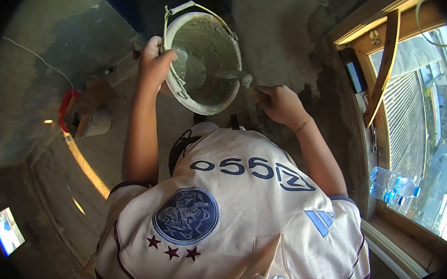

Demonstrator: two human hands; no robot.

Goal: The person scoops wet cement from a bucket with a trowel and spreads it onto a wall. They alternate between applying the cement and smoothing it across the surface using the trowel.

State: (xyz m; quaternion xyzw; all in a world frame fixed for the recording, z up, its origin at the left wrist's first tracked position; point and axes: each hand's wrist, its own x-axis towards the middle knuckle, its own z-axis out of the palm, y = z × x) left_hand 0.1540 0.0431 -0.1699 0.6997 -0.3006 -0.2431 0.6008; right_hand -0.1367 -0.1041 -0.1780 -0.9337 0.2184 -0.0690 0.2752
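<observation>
A pale bucket [208,109] with a wire handle hangs tilted in front of my chest, its mouth facing me. Wet grey mortar [195,71] lies inside and coats its inner wall. My left hand [157,63] is closed on the bucket's left rim, thumb over the edge. On the other side, my right hand [282,104] is wrapped around the handle of a trowel [247,80]. The trowel's mortar-covered end reaches over the right rim into the bucket; its blade is hard to make out.
At the right is a wooden-framed window [378,38] with a curved wood strip [386,69] across it. Plastic water bottles [395,183] lie on its sill. Left on the floor are a whitish container [96,122], a cardboard box [99,91] and a red object [65,107].
</observation>
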